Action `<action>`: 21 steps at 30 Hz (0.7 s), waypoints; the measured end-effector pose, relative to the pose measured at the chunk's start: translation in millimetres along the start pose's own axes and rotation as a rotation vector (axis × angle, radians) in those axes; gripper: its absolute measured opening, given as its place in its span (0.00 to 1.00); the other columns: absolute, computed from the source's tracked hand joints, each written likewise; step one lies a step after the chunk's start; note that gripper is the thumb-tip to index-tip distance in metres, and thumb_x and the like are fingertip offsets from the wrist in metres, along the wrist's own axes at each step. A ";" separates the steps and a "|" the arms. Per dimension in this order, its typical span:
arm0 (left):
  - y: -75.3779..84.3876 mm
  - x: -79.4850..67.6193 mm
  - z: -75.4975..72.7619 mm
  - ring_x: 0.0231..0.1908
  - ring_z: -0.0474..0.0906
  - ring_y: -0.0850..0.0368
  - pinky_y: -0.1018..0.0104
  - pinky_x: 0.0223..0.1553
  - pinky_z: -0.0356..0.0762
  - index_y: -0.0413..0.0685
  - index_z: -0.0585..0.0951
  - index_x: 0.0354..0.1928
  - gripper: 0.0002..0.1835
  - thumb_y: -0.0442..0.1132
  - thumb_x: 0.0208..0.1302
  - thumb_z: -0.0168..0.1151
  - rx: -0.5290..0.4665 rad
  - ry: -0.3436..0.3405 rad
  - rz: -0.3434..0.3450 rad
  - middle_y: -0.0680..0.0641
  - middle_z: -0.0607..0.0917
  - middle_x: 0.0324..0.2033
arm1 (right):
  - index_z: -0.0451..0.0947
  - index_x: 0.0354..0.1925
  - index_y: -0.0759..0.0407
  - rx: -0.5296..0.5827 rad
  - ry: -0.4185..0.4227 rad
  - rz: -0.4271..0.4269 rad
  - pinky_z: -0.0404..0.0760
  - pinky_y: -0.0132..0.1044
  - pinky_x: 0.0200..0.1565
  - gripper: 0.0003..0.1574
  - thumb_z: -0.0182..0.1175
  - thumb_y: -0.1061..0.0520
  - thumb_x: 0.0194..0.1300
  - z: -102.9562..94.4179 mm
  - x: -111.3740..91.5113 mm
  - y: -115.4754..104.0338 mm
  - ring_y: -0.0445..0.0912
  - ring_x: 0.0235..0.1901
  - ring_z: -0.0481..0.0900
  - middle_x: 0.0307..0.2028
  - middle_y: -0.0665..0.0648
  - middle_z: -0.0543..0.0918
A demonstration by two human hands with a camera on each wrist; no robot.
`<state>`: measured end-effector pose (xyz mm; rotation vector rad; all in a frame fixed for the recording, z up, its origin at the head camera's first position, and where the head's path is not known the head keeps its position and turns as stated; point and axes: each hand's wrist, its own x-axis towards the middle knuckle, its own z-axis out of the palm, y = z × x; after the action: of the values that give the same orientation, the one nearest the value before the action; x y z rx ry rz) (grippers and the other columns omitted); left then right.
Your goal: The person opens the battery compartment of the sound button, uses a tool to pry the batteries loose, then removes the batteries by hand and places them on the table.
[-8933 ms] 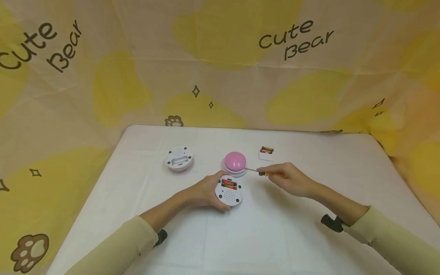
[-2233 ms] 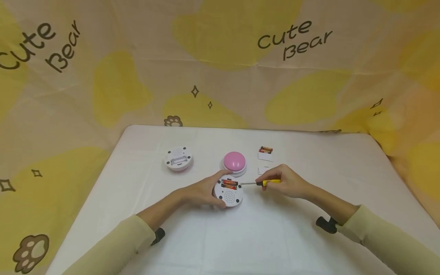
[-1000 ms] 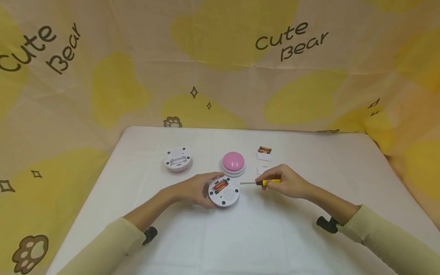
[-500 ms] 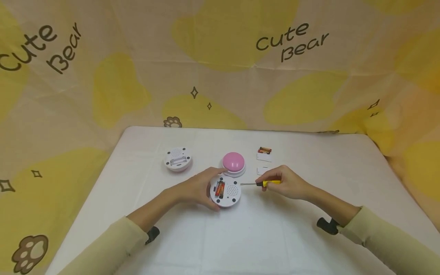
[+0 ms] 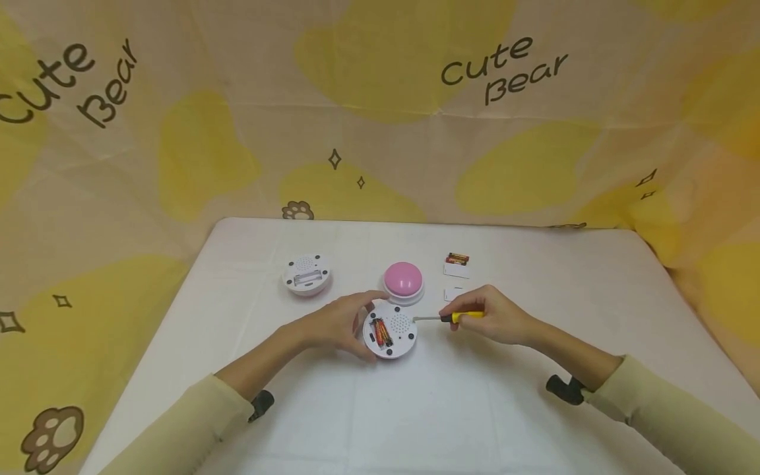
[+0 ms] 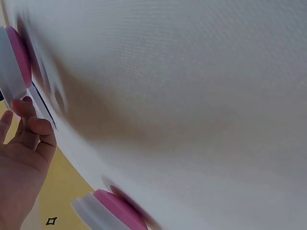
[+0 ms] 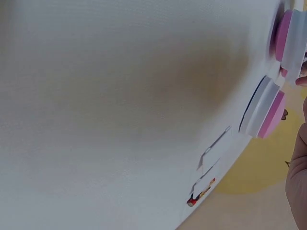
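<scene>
In the head view my left hand point(image 5: 335, 324) holds a round white push-button buzzer point(image 5: 404, 344) by its left side, thumb and fingers at the rim. The buzzer is underside up, showing speaker holes, dark feet and an uncovered compartment with red-and-black batteries point(image 5: 381, 332). Its pink dome point(image 6: 19, 55) faces the table in the left wrist view. My right hand point(image 5: 495, 316) pinches a screwdriver point(image 5: 468, 317) by its yellow handle. The metal tip points left, right at the buzzer's edge. In the right wrist view the screwdriver is hidden.
Behind the held buzzer stands a second buzzer point(image 5: 403, 280), pink dome up. A third buzzer point(image 5: 307, 275) lies upside down at the back left, its battery slot bare. Loose batteries point(image 5: 457, 258) and white covers point(image 5: 456, 270) lie at the back right of the white table point(image 5: 427, 409).
The held buzzer has turned counterclockwise in my left hand, its batteries going from the top to the left side. The screwdriver has come from beside the upright buzzer to the held one.
</scene>
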<state>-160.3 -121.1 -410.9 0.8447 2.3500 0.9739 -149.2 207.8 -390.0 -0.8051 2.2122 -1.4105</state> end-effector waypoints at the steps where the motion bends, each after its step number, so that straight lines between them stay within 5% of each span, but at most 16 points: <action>1: -0.1 0.0 0.2 0.56 0.71 0.56 0.55 0.57 0.72 0.55 0.61 0.74 0.57 0.50 0.41 0.84 0.008 0.000 -0.004 0.51 0.74 0.60 | 0.83 0.48 0.72 0.002 -0.007 0.007 0.80 0.31 0.40 0.16 0.55 0.74 0.64 0.8 0.0 -1.1 0.60 0.36 0.82 0.36 0.70 0.86; 7: 0.2 1.1 1.6 0.66 0.64 0.55 0.52 0.65 0.65 0.56 0.63 0.74 0.54 0.49 0.44 0.82 0.031 -0.010 -0.008 0.54 0.70 0.67 | 0.83 0.50 0.70 -0.012 -0.061 0.032 0.81 0.32 0.47 0.16 0.56 0.70 0.66 5.8 0.3 -8.6 0.51 0.38 0.84 0.43 0.66 0.86; 15: -2.4 3.9 4.9 0.45 0.71 0.59 0.62 0.44 0.75 0.57 0.59 0.76 0.60 0.52 0.39 0.84 0.072 0.018 0.025 0.54 0.73 0.55 | 0.84 0.49 0.67 -0.015 -0.100 0.025 0.81 0.33 0.48 0.16 0.56 0.70 0.66 11.2 1.3 -11.4 0.48 0.38 0.84 0.44 0.65 0.86; 21: -1.5 6.7 6.7 0.59 0.69 0.60 0.59 0.62 0.68 0.52 0.63 0.74 0.58 0.50 0.39 0.84 0.074 0.020 0.044 0.52 0.72 0.63 | 0.84 0.49 0.65 -0.037 -0.119 0.035 0.80 0.32 0.48 0.15 0.57 0.69 0.67 17.9 2.3 -13.6 0.47 0.39 0.84 0.45 0.63 0.87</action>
<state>-161.5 -114.3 -417.6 0.9229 2.4071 0.9214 -136.7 189.7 -385.1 -0.8362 2.1573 -1.2741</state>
